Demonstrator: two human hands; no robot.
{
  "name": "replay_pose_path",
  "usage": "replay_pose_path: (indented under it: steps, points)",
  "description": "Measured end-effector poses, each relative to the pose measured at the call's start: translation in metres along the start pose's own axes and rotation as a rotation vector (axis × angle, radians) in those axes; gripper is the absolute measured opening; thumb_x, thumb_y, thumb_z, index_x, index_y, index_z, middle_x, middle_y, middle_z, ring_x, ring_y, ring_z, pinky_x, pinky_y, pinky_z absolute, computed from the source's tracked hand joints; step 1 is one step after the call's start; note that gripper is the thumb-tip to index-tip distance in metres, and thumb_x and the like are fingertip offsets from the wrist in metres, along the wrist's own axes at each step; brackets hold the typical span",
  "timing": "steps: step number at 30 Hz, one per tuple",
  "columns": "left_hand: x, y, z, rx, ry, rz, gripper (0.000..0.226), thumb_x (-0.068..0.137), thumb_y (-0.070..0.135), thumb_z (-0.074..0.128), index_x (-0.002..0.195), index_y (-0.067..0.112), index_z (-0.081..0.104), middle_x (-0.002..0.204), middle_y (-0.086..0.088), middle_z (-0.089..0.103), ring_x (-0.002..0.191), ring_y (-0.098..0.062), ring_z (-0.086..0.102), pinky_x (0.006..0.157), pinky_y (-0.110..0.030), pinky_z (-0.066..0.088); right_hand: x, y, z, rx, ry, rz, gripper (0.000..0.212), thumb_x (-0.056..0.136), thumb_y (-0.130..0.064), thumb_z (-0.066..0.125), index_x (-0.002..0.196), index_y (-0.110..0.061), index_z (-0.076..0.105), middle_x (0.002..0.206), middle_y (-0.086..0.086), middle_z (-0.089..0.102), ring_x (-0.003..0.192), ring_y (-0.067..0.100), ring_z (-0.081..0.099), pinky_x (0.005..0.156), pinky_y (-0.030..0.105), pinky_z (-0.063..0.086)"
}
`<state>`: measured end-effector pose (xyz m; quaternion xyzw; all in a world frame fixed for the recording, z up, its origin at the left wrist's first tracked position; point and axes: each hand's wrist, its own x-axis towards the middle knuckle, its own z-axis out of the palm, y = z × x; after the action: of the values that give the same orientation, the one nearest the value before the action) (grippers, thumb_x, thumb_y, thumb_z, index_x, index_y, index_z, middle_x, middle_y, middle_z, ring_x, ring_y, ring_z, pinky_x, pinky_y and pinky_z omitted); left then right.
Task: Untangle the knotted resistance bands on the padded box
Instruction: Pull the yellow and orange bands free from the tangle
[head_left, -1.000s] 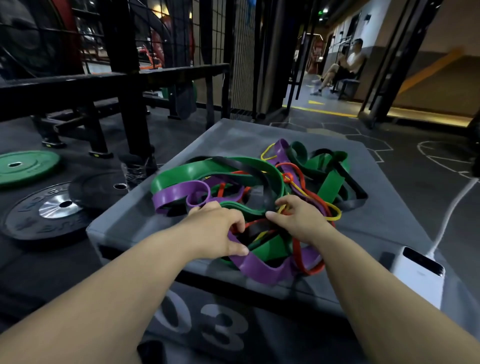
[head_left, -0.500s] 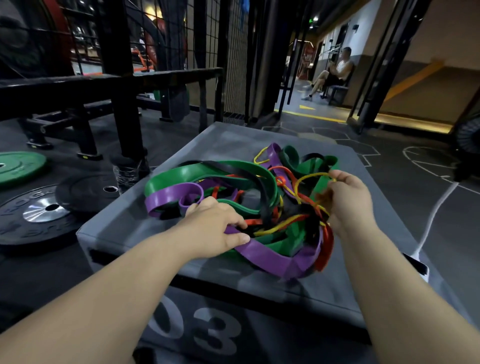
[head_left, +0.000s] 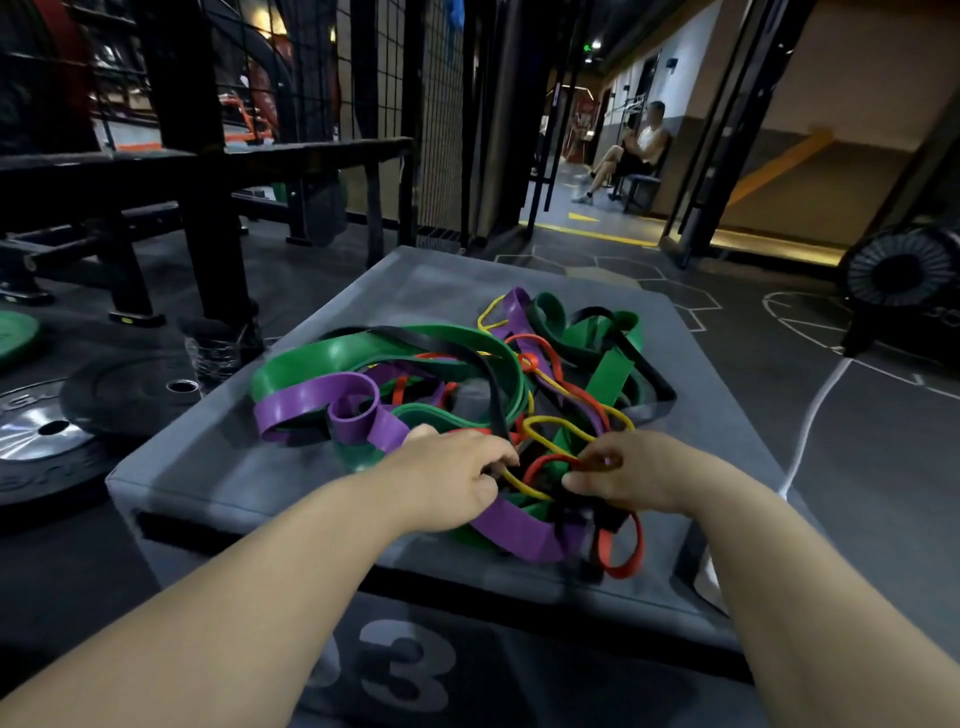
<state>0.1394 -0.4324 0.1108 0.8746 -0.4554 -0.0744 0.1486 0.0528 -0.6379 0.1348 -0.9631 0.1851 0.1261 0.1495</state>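
A tangle of green, purple, black, red and yellow rubber bands (head_left: 494, 400) covers the top of the grey padded box (head_left: 218, 467). Near the box's front edge, the left hand (head_left: 457, 478) grips the tangle with curled fingers, and the right hand (head_left: 634, 475) pinches a thin red band (head_left: 545, 462). Tugging it hard could cinch the knots tighter.

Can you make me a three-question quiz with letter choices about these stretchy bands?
1. Where do the bands lie? A on the grey padded box; B in a bucket; C on a shelf.
2. What colour is the thin band the right hand pinches? A blue; B red; C white.
3. How are the bands? A tangled in one pile; B in separate rows; C rolled up.
1 A: the pile sits on the box top. 2 B: the red band runs between its finger and thumb. 3 A: loops cross through each other.
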Motion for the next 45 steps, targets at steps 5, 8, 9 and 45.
replay_pose_path:
  steps: [5,8,9,45]
  points:
    - [0.0,-0.005,0.0,0.092,-0.231,-0.084,0.073,0.066,0.085,0.049,0.117,0.032,0.048,0.102,0.013,0.057,0.102,-0.018,0.044,0.093,-0.033,0.036,-0.009,-0.002,0.01,-0.059,-0.01,-0.005,0.073,0.066,-0.073,0.07,0.123,-0.029,0.058,0.12,-0.005,0.059,0.11,0.017,0.055,0.089,0.03,0.047]
    - [-0.003,-0.003,0.001,0.261,-0.223,-0.038,0.078,0.066,0.082,0.057,0.125,0.032,0.047,0.101,0.011,0.057,0.102,-0.021,0.048,0.098,-0.034,0.035,-0.009,-0.009,0.009,-0.162,0.124,-0.038,0.048,0.077,-0.066,0.065,0.1,-0.023,0.066,0.095,-0.002,0.064,0.087,0.017,0.06,0.071,0.032,0.05]
    - [-0.002,-0.001,0.0,0.299,-0.145,-0.031,0.072,0.071,0.075,0.059,0.128,0.032,0.047,0.103,0.008,0.059,0.104,-0.023,0.051,0.096,-0.034,0.036,-0.009,-0.01,0.007,-0.148,0.187,-0.052,0.04,0.08,-0.063,0.063,0.085,-0.023,0.065,0.08,-0.002,0.062,0.076,0.017,0.059,0.06,0.03,0.046]
    - [0.039,-0.001,0.028,0.133,0.012,0.054,0.059,0.1,0.046,0.038,0.151,0.041,0.009,0.16,0.018,0.005,0.145,-0.015,0.004,0.115,-0.046,0.01,-0.024,0.042,-0.005,0.598,0.049,0.087,0.042,0.092,-0.055,0.053,0.106,-0.021,0.073,0.086,0.02,0.052,0.078,0.033,0.056,0.069,0.032,0.038]
